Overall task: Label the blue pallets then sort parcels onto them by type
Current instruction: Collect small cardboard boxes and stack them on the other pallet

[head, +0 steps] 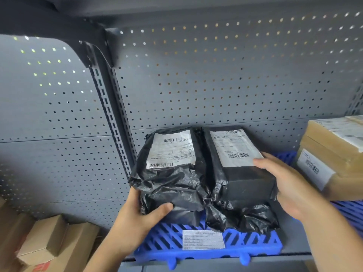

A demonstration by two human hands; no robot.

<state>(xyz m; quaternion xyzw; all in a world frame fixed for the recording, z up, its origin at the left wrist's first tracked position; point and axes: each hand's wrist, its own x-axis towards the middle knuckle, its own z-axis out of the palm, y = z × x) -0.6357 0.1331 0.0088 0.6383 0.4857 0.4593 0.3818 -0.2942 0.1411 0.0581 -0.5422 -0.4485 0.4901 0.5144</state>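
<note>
Two black plastic-wrapped parcels lie side by side on a blue pallet (pixel 208 250) on a grey shelf. The left black parcel (pixel 169 177) bears a white shipping label, and my left hand (pixel 137 214) grips its near left corner, thumb on the front. My right hand (pixel 284 185) holds the right side of the right black parcel (pixel 239 169), fingers over the edge of its label. More black-wrapped parcels sit underneath these two. A white paper label (pixel 203 239) is stuck on the pallet's front part.
A perforated grey back panel (pixel 216 85) closes the shelf. Brown cardboard parcels (pixel 332 154) are stacked at the right on another blue pallet (pixel 349 211). Cardboard boxes (pixel 51 246) sit lower left. An upper shelf (pixel 176 8) hangs overhead.
</note>
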